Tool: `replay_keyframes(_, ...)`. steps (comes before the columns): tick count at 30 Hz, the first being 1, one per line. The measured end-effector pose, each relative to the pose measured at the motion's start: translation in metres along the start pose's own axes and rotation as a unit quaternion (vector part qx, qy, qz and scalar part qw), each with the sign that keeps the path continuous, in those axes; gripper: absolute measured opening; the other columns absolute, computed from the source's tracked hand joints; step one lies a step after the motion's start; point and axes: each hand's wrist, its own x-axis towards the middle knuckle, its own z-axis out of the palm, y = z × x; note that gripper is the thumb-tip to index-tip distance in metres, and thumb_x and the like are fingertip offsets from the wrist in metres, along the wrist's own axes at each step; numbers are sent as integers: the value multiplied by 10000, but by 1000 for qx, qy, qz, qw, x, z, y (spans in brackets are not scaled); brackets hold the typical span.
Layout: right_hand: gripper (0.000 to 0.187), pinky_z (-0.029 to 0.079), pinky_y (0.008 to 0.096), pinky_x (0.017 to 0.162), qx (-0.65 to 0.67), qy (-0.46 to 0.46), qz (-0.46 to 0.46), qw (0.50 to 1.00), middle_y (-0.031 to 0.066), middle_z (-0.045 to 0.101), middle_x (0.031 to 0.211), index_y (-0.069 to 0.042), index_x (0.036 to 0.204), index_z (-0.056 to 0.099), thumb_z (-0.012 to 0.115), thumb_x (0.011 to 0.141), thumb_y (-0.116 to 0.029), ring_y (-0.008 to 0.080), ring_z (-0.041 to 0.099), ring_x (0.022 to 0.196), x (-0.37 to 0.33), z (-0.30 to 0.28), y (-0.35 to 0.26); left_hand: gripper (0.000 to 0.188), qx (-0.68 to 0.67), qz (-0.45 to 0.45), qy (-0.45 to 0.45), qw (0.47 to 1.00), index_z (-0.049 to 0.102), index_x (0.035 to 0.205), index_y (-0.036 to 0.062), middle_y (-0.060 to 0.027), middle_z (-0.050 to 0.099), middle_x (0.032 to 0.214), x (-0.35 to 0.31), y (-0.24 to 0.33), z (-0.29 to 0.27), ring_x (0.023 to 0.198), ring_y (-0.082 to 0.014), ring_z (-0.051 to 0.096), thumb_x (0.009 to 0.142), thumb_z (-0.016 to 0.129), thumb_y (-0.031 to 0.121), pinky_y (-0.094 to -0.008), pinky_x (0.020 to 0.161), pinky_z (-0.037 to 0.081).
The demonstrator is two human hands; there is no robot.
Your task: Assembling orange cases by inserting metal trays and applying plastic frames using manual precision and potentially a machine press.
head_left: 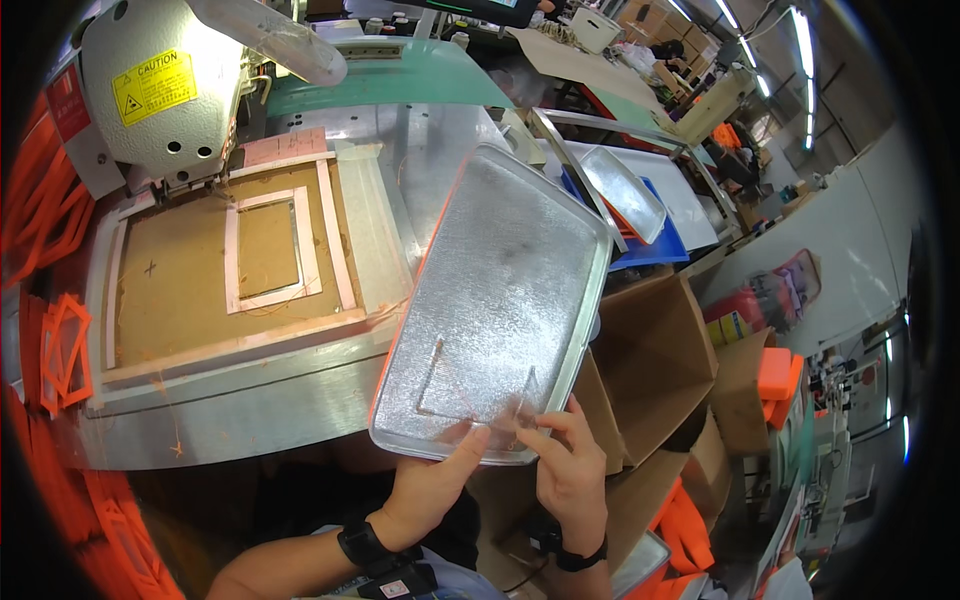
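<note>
A silver, quilted-looking rectangular panel (500, 290) with a rounded raised rim and an orange edge along its left side tilts up in front of me. My left hand (430, 492) grips its lower edge, thumb on top and fingers underneath. Over its lower right part, my right hand (570, 468) has thumb and index finger pinched close to the surface; whatever is between them is too small to make out. A dark stitched outline of a small rectangle shows on the panel's lower part, just above both hands.
Left of the panel, a sewing machine head (165, 90) stands over a brown template board (170, 265) with pale strips. Orange frame-shaped pieces (66, 350) hang at the far left. On the right are an open cardboard box (650, 350), a blue tray (660, 250) and another silver panel (622, 190).
</note>
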Motion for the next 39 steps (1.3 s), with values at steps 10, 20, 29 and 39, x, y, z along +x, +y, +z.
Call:
replay_keyframes(10, 472, 433, 527, 1062, -9, -12, -15, 1000, 73, 582, 1000, -140, 1109, 725, 632, 715, 104, 250, 633, 770, 8, 0, -2, 280, -15, -7, 19, 1000, 605, 1197, -13, -58, 640, 1127, -1, 8, 5, 959, -99, 610, 948, 657, 105, -229, 777, 516)
replay_keyframes(20, 447, 419, 522, 1078, 73, -10, 38, 997, 87, 585, 1008, -118, 1069, 720, 595, 716, 127, 270, 637, 843, 7, -3, 0, 283, -17, -8, 16, 1000, 605, 1195, -20, -57, 640, 1122, -2, 12, 8, 947, -97, 611, 949, 655, 112, -230, 769, 524)
replay_keyframes(29, 362, 525, 337, 765, 73, -18, 83, 994, 111, 557, 1035, -62, 1047, 694, 571, 760, 120, 252, 625, 813, 12, -4, -13, 240, -8, 19, 13, 1000, 628, 1152, -8, -28, 645, 1076, 3, 4, 4, 899, -68, 596, 951, 657, 119, -219, 719, 502)
replay_keyframes(39, 367, 480, 282, 670, 50, -7, 76, 996, 121, 545, 1042, -40, 1072, 686, 522, 801, 145, 206, 590, 773, 13, -1, -18, 261, -16, 3, 15, 1000, 622, 1175, -5, -37, 645, 1105, 2, 5, 4, 935, -78, 600, 943, 665, 106, -223, 754, 504)
